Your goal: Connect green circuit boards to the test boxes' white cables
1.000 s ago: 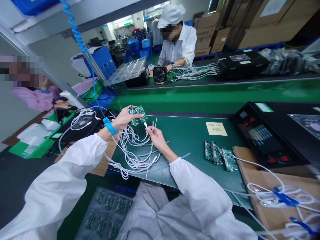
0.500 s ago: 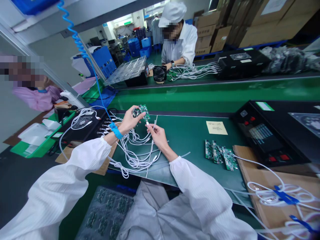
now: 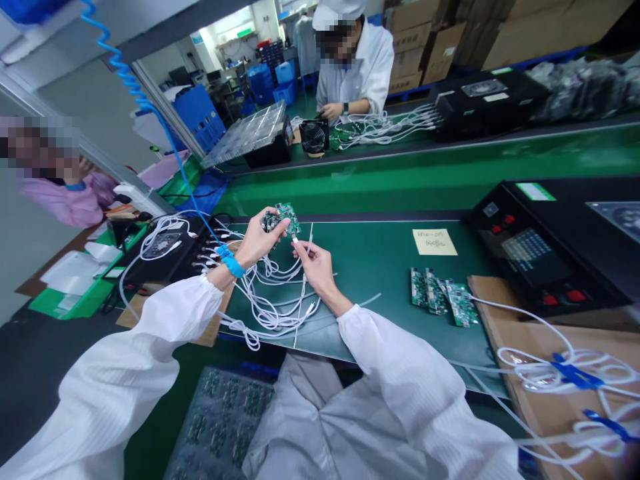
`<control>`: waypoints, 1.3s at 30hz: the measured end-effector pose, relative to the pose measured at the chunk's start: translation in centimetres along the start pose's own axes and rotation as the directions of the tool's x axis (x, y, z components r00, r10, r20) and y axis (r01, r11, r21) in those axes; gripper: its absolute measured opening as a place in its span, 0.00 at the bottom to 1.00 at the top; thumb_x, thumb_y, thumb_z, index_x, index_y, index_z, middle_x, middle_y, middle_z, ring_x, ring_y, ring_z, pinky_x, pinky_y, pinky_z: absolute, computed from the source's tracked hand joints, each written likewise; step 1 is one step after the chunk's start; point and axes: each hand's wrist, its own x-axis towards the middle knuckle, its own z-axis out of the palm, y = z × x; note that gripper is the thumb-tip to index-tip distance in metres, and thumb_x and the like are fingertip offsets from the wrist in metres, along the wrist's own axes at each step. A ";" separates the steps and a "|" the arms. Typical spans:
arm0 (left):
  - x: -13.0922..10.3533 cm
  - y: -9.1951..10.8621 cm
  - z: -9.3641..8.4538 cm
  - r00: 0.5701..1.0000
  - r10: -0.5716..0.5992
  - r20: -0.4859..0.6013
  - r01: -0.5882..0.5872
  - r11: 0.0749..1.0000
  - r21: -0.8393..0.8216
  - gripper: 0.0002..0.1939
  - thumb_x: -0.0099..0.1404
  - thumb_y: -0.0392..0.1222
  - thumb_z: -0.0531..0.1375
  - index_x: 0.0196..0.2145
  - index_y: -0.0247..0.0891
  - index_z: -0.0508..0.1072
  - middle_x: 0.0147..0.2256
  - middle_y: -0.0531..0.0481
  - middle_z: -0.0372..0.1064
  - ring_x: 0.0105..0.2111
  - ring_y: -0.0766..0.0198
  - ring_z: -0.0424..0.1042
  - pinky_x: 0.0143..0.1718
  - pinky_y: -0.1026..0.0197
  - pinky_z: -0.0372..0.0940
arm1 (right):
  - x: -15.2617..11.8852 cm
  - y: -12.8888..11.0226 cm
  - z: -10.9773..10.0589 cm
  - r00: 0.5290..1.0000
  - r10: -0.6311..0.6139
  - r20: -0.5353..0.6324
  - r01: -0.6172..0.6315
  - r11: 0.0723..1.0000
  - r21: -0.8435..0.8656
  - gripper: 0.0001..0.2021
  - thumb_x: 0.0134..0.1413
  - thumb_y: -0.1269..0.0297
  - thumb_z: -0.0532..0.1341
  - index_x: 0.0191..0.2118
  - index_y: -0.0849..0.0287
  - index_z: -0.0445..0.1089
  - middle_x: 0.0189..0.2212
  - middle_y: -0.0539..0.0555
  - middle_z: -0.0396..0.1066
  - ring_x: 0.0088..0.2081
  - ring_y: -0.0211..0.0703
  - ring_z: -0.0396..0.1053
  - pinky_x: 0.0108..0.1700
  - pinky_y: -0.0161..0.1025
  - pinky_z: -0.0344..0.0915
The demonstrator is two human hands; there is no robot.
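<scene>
My left hand (image 3: 261, 239), with a blue wrist strap (image 3: 231, 261), grips a green circuit board (image 3: 289, 216). More boards or parts show dark behind its fingers. Just below the board's lower edge, my right hand (image 3: 316, 264) pinches the white plug (image 3: 295, 240) of a cable. Plug and board meet or nearly meet; how deep the plug sits I cannot tell. Beneath both hands lies a tangle of white cables (image 3: 267, 309), running from a black box (image 3: 173, 250) on the left. Several circuit boards (image 3: 461, 303) rest in a row at right, one wired to a white cable.
A yellow note (image 3: 435, 242) lies on the green mat. At right stands a black device (image 3: 543, 250) beside cardboard with bundled white cables (image 3: 575, 377). A clear tray of boards (image 3: 220, 417) is below the table edge. One co-worker (image 3: 357, 67) sits across, another (image 3: 70, 193) at far left.
My view has tilted slightly, so the scene sits a little differently. Both my hands keep the same hold on board and plug. The co-worker across has raised a hand somewhat.
</scene>
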 end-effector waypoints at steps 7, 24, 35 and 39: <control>-0.5 0.0 0.6 1.000 -0.026 -0.009 0.025 0.998 -0.054 0.28 0.53 0.60 0.75 0.39 0.41 0.68 0.26 0.54 0.68 0.26 0.66 0.67 0.31 0.63 0.59 | 0.1 -0.1 -0.3 1.000 -0.017 -0.024 0.016 1.000 -0.004 0.24 0.52 0.39 0.67 0.37 0.58 0.80 0.32 0.56 0.78 0.34 0.46 0.74 0.42 0.44 0.71; -0.4 0.2 -0.9 0.960 0.242 -0.140 -0.209 0.954 0.214 0.18 0.64 0.54 0.68 0.37 0.40 0.68 0.24 0.54 0.69 0.24 0.64 0.69 0.30 0.63 0.62 | 0.2 -0.3 -0.6 0.995 -0.007 -0.101 -0.003 0.995 -0.101 0.33 0.62 0.31 0.53 0.45 0.58 0.76 0.40 0.59 0.77 0.44 0.48 0.74 0.51 0.44 0.68; -0.2 -0.2 1.4 0.882 0.463 0.088 -0.440 0.743 0.504 0.06 0.67 0.41 0.63 0.39 0.36 0.77 0.36 0.49 0.77 0.34 0.63 0.74 0.40 0.63 0.66 | 0.2 -2.2 0.9 0.990 -0.123 -0.068 0.114 0.985 -0.130 0.22 0.70 0.42 0.52 0.58 0.53 0.59 0.25 0.44 0.65 0.24 0.36 0.64 0.29 0.34 0.60; 0.0 -0.5 1.4 0.869 0.482 0.113 -0.461 0.704 0.540 0.06 0.66 0.37 0.63 0.40 0.35 0.77 0.38 0.48 0.78 0.37 0.62 0.75 0.41 0.63 0.67 | 0.8 -2.9 1.1 0.953 -0.276 -0.122 0.237 0.936 -0.262 0.15 0.71 0.50 0.55 0.48 0.55 0.69 0.32 0.50 0.71 0.33 0.39 0.70 0.38 0.37 0.68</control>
